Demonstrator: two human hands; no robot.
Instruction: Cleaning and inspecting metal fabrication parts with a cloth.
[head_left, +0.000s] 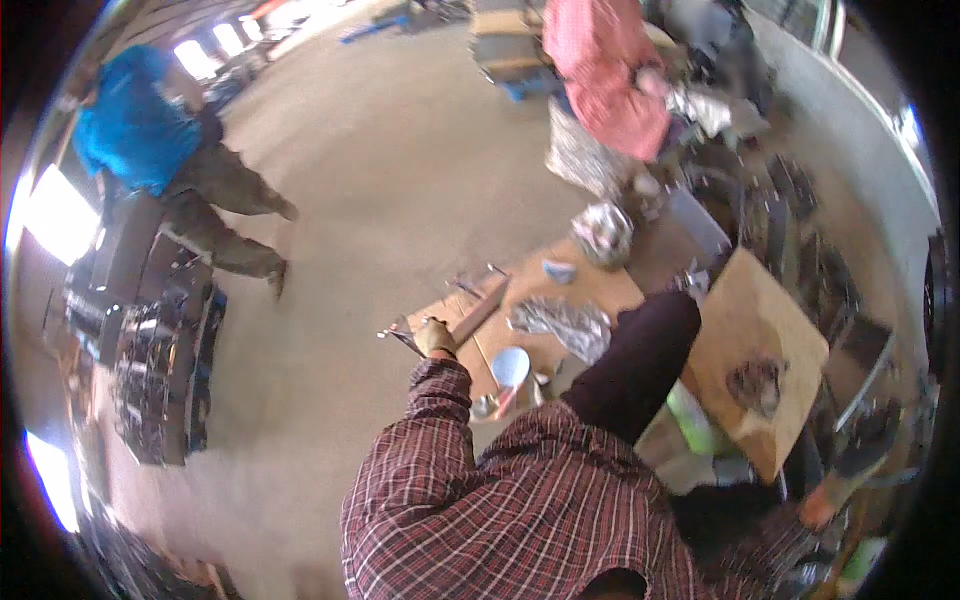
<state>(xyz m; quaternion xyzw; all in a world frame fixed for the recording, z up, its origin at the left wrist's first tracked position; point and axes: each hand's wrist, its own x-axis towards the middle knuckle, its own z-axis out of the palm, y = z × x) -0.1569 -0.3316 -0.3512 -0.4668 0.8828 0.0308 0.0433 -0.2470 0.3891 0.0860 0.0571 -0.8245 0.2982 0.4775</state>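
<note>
My left hand (435, 338), in a pale glove, is closed on a long flat grey-brown metal piece (482, 312) with thin rods sticking out at its ends. The piece lies slantwise over a flat cardboard sheet (618, 290). Close by on the cardboard are a light blue round bowl or lid (510, 367) and a crumpled clear plastic bag (565, 322). Far off at the lower right, my right hand (862, 458) reaches among dark parts, seemingly in a dark glove. Blur and clutter hide its fingers and whatever they touch.
Another cardboard piece (765, 350) with a dark stain lies right of my knee. Dark parts (770, 215) pile along the right wall. A person in pink (610, 75) works ahead; a person in blue (135, 120) is at the left beside stacked black parts (160, 350).
</note>
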